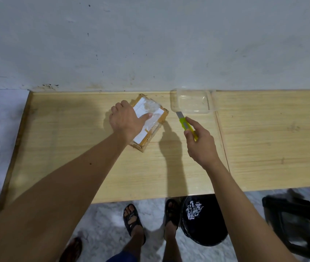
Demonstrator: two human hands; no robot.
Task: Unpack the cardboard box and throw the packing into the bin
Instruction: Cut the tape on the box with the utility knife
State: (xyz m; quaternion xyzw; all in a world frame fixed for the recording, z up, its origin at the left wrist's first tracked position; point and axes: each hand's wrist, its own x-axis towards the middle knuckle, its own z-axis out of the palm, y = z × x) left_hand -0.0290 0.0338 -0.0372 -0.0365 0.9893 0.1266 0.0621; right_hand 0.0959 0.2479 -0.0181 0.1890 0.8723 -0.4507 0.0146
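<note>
A small cardboard box (153, 118) lies on the wooden table (74, 148), sealed with clear tape over white labels. My left hand (125, 120) rests on top of the box and grips its left side, the thumb lying across the label. Just right of the box, my right hand (200, 142) holds a yellow-green utility knife (185, 123) with its blade end pointing away from me, a little apart from the box. A black bin (203, 222) with white paper scraps inside stands on the floor under the table's front edge.
An empty clear plastic container (192, 101) sits against the wall right of the box. A second table (273, 138) adjoins on the right. A black stool (297, 224) stands at the lower right. My sandalled feet (133, 218) are on the floor.
</note>
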